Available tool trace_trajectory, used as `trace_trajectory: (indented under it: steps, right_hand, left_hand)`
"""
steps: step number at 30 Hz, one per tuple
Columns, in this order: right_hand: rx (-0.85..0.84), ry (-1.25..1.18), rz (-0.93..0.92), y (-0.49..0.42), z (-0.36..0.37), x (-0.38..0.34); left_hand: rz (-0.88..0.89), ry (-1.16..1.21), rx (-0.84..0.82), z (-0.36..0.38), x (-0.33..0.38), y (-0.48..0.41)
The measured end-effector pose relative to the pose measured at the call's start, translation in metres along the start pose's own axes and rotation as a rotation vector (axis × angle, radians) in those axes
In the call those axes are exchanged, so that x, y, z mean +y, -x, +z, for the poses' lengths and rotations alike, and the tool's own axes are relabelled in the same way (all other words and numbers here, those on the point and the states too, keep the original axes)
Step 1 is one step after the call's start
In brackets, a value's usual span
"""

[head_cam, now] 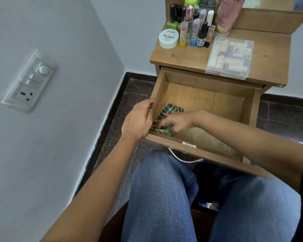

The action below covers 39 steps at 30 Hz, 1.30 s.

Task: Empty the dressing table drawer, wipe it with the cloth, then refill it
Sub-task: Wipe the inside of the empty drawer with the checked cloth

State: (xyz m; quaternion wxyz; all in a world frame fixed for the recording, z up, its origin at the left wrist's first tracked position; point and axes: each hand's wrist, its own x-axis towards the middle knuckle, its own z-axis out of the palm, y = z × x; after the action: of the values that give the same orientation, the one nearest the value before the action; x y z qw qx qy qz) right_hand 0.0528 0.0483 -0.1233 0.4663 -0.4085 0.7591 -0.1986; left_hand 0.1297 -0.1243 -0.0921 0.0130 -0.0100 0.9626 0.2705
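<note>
You sit facing a corner where two pale grey-lilac walls meet. On the left wall [63, 32] you have a white switch panel [29, 81] with a round dial, two switches and a socket. A white skirting strip [100, 133] runs along the foot of that wall, and beside it a black border [118, 100] edges the dark speckled stone floor [138, 91]. The wooden dressing table [182, 57] stands against the back wall [140, 32]. Its worktop [271, 55] is brown with visible grain, and a wooden back panel [269, 21] rises behind it. The light is soft and even.
</note>
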Motion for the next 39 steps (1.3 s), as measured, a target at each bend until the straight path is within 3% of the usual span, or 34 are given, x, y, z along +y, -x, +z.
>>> trace_trajectory:
  steps: [12, 19, 30, 39]
  right_hand:
    - [-0.200, 0.247, -0.031, 0.078, 0.013, 0.075]
    - [-0.059, 0.355, -0.171, 0.041, 0.016, 0.060]
    - [0.178, 0.213, -0.132, -0.019, 0.019, 0.024]
    - [0.065, 0.123, -0.038, 0.023, 0.017, 0.023]
  left_hand:
    - [-0.010, 0.006, -0.002, 0.003, -0.002, 0.000]
    - [-0.015, -0.005, -0.007, 0.003, -0.002, -0.001]
    - [-0.025, -0.003, -0.009, 0.002, 0.000, -0.003]
    - [-0.032, 0.025, -0.012, -0.001, 0.001, 0.000]
